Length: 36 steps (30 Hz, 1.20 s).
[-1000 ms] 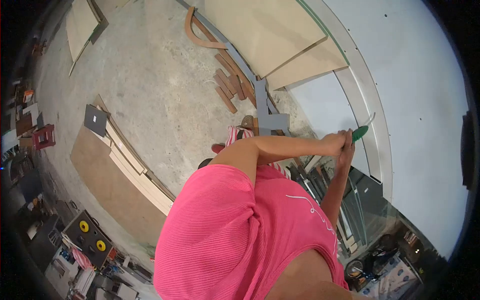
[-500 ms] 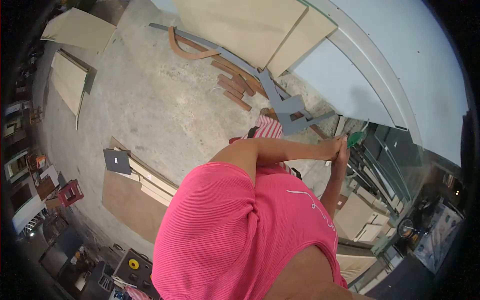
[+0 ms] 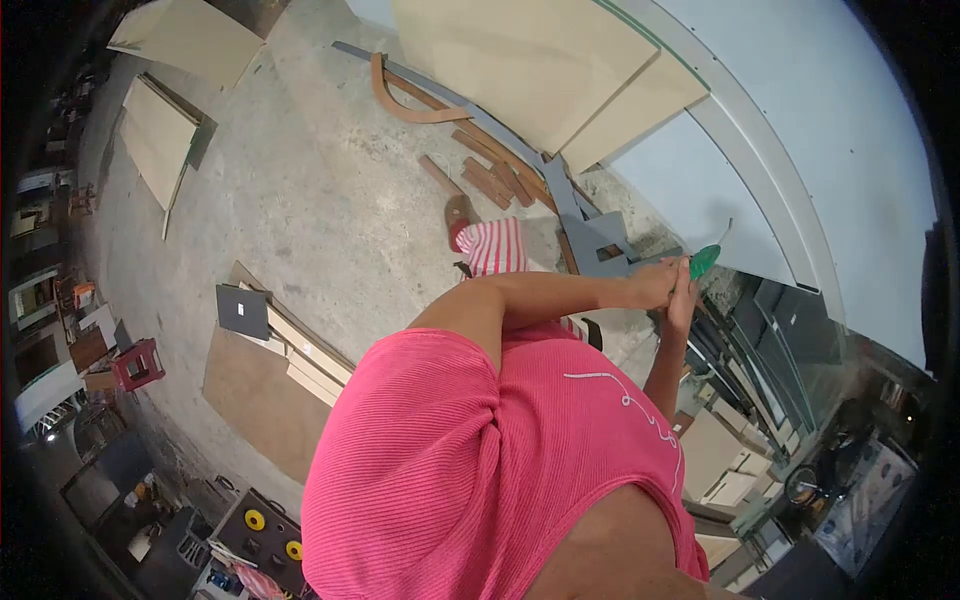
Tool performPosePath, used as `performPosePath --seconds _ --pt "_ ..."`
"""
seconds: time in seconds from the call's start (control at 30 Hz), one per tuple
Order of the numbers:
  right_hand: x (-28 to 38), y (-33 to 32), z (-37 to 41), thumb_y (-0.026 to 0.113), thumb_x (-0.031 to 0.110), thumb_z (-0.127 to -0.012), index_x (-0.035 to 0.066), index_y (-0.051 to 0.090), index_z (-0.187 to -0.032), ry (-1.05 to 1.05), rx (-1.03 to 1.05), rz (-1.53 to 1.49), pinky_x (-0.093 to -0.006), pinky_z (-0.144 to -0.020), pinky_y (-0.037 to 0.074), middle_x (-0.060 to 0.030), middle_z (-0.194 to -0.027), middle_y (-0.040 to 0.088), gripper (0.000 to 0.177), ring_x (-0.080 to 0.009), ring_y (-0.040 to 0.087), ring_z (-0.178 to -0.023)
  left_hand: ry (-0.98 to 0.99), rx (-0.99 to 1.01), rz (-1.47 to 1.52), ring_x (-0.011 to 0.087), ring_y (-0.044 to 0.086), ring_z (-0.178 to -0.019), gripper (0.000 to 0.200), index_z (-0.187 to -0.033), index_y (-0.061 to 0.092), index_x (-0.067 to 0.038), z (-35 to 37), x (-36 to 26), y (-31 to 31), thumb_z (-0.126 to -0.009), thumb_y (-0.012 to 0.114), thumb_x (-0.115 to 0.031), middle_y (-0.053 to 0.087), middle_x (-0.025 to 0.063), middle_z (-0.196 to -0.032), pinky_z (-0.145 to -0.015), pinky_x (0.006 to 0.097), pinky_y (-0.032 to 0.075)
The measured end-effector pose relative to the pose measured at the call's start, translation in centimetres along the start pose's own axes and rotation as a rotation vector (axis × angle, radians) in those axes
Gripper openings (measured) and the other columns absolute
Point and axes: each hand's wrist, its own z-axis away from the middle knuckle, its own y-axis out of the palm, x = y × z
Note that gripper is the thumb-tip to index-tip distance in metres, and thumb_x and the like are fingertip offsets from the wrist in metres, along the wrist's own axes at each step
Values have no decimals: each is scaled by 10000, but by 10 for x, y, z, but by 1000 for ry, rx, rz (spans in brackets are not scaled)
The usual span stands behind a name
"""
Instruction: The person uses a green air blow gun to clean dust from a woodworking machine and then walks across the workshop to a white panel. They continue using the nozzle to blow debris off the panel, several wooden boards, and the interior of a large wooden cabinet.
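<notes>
In front of me, at the right, my hands meet on a small green object (image 3: 705, 262) with a smooth, leaf-like outline and a thin dark wire-like tip rising from its far end. My left hand (image 3: 654, 285) reaches across from the left, its fingers closed against the other hand. My right hand (image 3: 682, 298) comes up from below with fingers pressed together at the green object's near end. What exactly it is I cannot tell. Behind it rises a pale blue-white panel (image 3: 675, 190).
Beige boards (image 3: 500, 60) lean at the top. On the concrete floor lie brown wooden strips (image 3: 490, 185), a curved wooden piece (image 3: 400, 108) and a grey angled frame (image 3: 590, 225). My striped trouser leg (image 3: 495, 245) stands beside them. Offcuts (image 3: 725, 450) and glass-like sheets (image 3: 790, 345) stack up on the right.
The view has shifted and my striped leg has stepped forward and left. The hands stay together on the green object, which has swung up, so its thin tip now shows against the panel.
</notes>
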Motion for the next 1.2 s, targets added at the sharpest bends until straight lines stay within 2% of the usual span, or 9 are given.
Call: performPosePath --seconds 0.2,0.3,0.4,0.57,0.63,0.73,0.87,0.97,1.2 --pt "22 47 -9 478 412 -912 -12 433 -1229 -124 80 81 -310 -806 427 -106 -1109 514 531 -177 523 -971 -45 183 27 410 473 -1103 755 -1319 267 44 -12 -4 -73 -685 632 -145 444 253 -1224 -876 448 438" --pt "28 109 -15 472 430 -906 31 535 -909 -55 77 58 -297 -706 430 -56 -886 561 404 -153 538 -803 80 66 57 416 546 -982 645 -1296 323 12 -8 27 -119 -739 602 -156 463 247 -1174 -792 441 475" --pt "33 190 -23 478 431 -903 25 545 -935 -59 1 -65 -295 -700 431 -53 -875 552 412 -154 537 -800 -43 208 -58 418 546 -984 593 -1283 349 -9 -13 54 -181 -763 586 -164 455 246 -1185 -798 444 471" --pt "64 284 -57 503 391 -906 -9 512 -1075 -55 54 -4 -305 -738 438 -68 -967 548 434 -161 538 -840 -22 50 32 404 551 -975 542 -1242 373 -23 -22 63 -293 -774 582 -197 482 245 -1145 -779 461 464" --pt "81 309 -70 497 387 -909 -34 485 -1169 -183 33 -33 -315 -788 434 -86 -1020 556 495 -177 542 -897 1 15 94 403 555 -964 524 -1221 379 -22 -32 64 -322 -774 584 -202 493 248 -1122 -770 468 462" --pt "87 309 -94 486 395 -913 -45 438 -1244 -426 24 161 -316 -838 425 -109 -1075 558 553 -194 537 -969 92 90 15 414 519 -1025 670 -1295 287 13 -58 52 -352 -714 604 -93 448 238 -1206 -773 471 471" --pt "142 327 -96 494 397 -903 -54 431 -1246 -441 -148 209 -313 -870 412 -139 -1106 555 570 -205 526 -1019 136 135 44 427 535 -983 809 -1380 166 -21 -86 19 -386 -704 609 -70 410 246 -1252 -748 471 483" --pt "172 332 -97 509 408 -887 -61 433 -1241 -397 -157 166 -313 -863 416 -155 -1110 553 593 -212 530 -1014 264 -2 -11 425 548 -956 874 -1413 77 -79 -104 16 -385 -717 606 -73 344 219 -1323 -730 465 491" --pt "218 298 -120 524 423 -872 -65 437 -1234 -422 -100 123 -317 -838 428 -154 -1081 554 614 -197 531 -973 240 -7 -51 420 531 -982 768 -1401 159 -91 -148 -29 -382 -766 590 -69 366 199 -1325 -777 457 462"
